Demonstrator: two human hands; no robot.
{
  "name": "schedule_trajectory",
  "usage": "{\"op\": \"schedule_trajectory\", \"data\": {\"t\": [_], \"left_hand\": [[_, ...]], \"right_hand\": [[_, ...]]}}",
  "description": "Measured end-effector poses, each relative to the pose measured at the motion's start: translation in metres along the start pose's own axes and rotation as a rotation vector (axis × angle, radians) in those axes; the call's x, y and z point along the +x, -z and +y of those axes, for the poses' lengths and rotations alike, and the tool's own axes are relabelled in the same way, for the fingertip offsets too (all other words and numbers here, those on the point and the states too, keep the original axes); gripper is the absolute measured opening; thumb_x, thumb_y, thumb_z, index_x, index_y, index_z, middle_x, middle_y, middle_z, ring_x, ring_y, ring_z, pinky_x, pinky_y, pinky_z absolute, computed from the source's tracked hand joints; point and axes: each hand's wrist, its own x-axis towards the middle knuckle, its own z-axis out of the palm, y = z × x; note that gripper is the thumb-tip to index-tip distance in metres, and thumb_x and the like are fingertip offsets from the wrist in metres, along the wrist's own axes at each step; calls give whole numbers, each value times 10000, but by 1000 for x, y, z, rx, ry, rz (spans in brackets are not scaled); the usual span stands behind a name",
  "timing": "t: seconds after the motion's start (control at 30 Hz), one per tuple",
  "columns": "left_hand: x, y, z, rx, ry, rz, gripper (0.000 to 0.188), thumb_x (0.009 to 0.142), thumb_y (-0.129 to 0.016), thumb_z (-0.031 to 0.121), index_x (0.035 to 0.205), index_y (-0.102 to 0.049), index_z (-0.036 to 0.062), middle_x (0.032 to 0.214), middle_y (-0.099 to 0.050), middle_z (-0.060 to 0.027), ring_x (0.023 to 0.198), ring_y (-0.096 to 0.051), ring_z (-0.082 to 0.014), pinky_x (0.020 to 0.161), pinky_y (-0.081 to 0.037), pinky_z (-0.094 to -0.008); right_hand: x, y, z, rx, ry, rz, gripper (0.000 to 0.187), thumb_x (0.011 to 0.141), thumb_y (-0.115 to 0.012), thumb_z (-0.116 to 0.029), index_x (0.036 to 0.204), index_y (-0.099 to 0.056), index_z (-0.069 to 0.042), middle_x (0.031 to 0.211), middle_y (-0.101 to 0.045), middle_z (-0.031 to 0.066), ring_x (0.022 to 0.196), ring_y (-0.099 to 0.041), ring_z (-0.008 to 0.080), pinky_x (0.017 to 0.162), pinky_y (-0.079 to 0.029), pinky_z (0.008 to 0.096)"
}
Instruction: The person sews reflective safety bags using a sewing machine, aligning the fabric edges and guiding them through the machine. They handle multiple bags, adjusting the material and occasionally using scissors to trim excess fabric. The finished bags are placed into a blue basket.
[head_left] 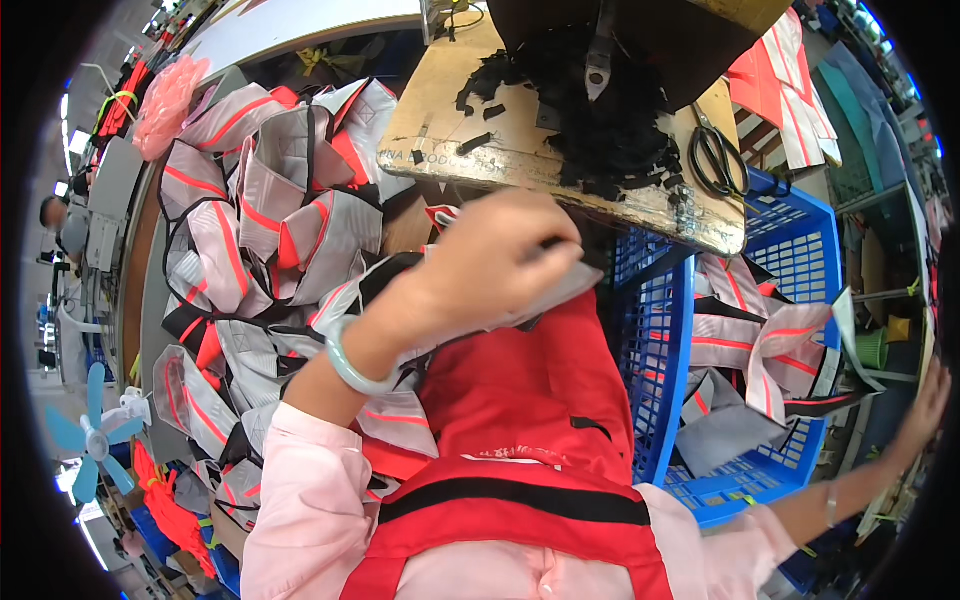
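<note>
Grey cloth pile (265,200) is filling the left side. Wooden table (440,110) is showing a worn front edge with blue lettering; blue basket (675,370) is sitting partly under its right corner. Red apron (530,400), print too small to read, is occupying the room between. Left hand (510,250), blurred, is hanging curled over grey cloth piece (577,288); pinch: cannot tell. Right hand (925,410) is lying outstretched far right; grip: cannot tell.

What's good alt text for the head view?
A person in a red apron has the left hand over gray cloth, the right hand extended past a blue crate of striped pieces. A striped heap lies at left; black scraps and scissors are on the table.
</note>
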Motion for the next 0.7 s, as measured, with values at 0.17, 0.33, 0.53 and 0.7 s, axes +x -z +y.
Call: {"op": "schedule_trajectory", "data": {"t": [0.17,0.33,0.53,0.7], "left_hand": [[-35,-64,37,427,-396,-124,88,696,-597,147,701,-529,91,705,-484,-55,684,-515,-212,607,-411,-341],[-67,-85,35,406,-552,-53,91,707,-560,147,741,-563,62,743,-505,-54,720,-538,-198,653,-453,-338],[-70,-48,46,-22,-717,-98,144,791,-626,70,919,-617,4,971,-620,-129,927,-615,-278,834,-504,-371],[-28,35,-13,-28,-35,-394,293,888,-597,201,1077,-626,-23,1115,-630,-169,1037,-594,-337,907,-473,-395]], "right_hand": [[-103,-182,-242,926,361,-1200,337,966,-453,-259,1008,-671,-6,980,-661,107,904,-603,180,832,-454,321],[-134,-215,-275,1156,-70,-1911,196,945,-554,-242,888,-619,-66,869,-602,-33,760,-513,42,668,-423,222],[-176,-211,-280,1331,-368,-1748,273,882,-633,-155,1107,-577,-10,978,-601,-7,861,-527,50,753,-444,223],[-157,-180,-281,1193,233,-1653,287,829,-545,-80,1102,-569,6,899,-622,107,802,-610,185,725,-487,319]]}}
